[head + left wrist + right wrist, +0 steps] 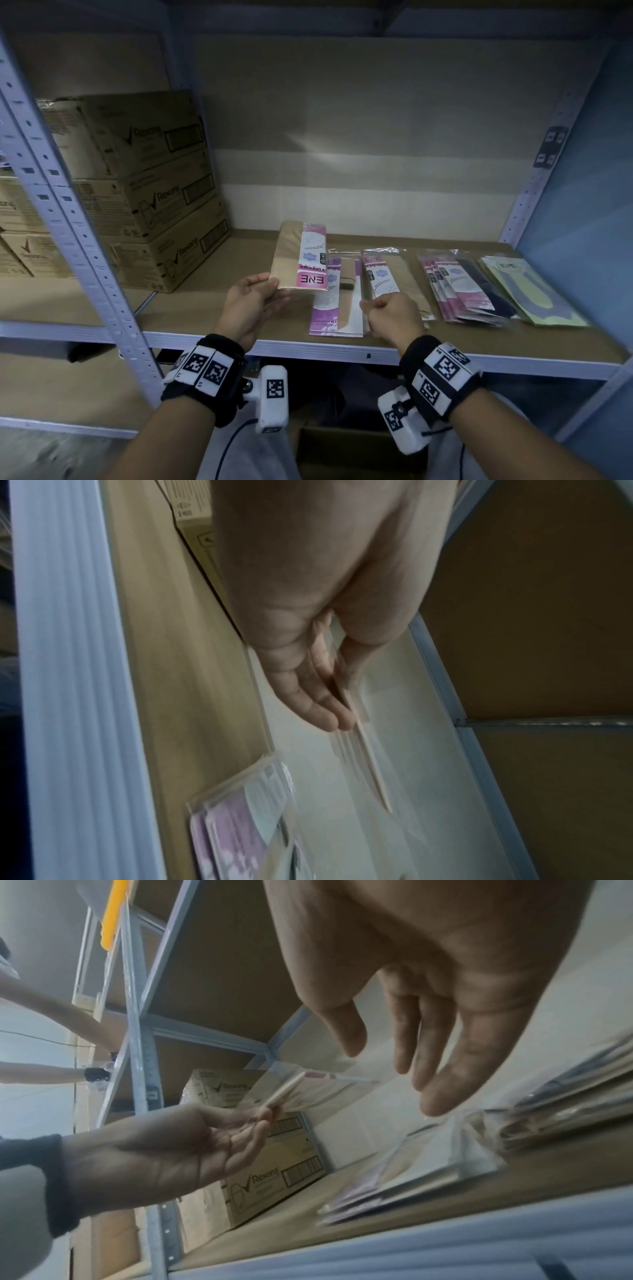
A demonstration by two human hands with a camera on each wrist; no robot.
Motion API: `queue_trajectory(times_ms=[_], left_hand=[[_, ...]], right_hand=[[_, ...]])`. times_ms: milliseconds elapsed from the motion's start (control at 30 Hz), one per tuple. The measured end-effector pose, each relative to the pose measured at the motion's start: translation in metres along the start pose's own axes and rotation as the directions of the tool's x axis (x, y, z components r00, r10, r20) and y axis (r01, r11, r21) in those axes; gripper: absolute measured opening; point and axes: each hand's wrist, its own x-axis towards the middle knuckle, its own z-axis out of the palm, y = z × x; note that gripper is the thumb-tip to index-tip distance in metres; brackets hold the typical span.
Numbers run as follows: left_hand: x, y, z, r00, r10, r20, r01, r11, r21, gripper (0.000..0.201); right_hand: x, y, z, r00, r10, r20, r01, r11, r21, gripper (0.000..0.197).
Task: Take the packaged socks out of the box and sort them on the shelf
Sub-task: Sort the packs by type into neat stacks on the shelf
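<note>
My left hand (253,298) pinches the near corner of a beige sock package (301,257) with a pink label and holds it above the shelf board (205,308). In the left wrist view that package (373,764) shows edge-on between thumb and fingers. My right hand (394,311) hovers over a beige pile (397,274). In the right wrist view its fingers (441,1091) are loosely straight, and one tip meets a package's clear flap. Other sorted piles lie in a row: pink-and-white (337,308), dark socks (459,291), pale green (534,291).
Stacked brown cartons (154,192) fill the shelf's left end, behind a grey perforated upright (85,260). A blue panel (582,222) closes the right side. An open cardboard box (342,448) sits low between my arms. Bare board lies between the cartons and the piles.
</note>
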Motion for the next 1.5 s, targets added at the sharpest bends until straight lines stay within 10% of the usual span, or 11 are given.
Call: queue_trajectory(times_ms=[233,467,600,900,1200,1500], left_hand=[[-0.014,-0.023,0.029,0.994,-0.042,0.104,0.043,0.999,-0.001,0.013],[-0.023,-0.031,0.048,0.987,-0.032,0.158,0.014,0.993,0.116,0.02],[-0.015,-0.021,0.039,0.994,-0.03,0.108,0.018,0.994,0.107,0.046],[-0.003,-0.009,0.016,0.98,-0.18,0.086,0.163,0.971,0.173,0.03],[-0.003,-0.018,0.015,0.987,-0.125,0.098,0.134,0.986,-0.096,0.031],[-0.024,-0.041,0.055,0.99,-0.027,0.141,0.053,0.982,-0.184,0.035]], right_hand=[[-0.021,-0.024,-0.006,0.98,0.005,0.2,-0.114,0.837,0.536,0.022],[-0.026,-0.026,-0.018,0.99,0.027,0.14,-0.122,0.66,0.741,0.015],[-0.021,-0.017,-0.039,0.988,0.038,0.148,-0.133,0.69,0.711,0.023],[-0.012,0.002,-0.073,0.98,0.047,0.191,-0.146,0.827,0.543,0.026],[-0.005,0.014,-0.084,0.96,0.13,0.249,-0.279,0.546,0.79,0.047],[-0.03,-0.012,-0.028,0.959,0.003,0.284,-0.194,0.737,0.648,0.029]])
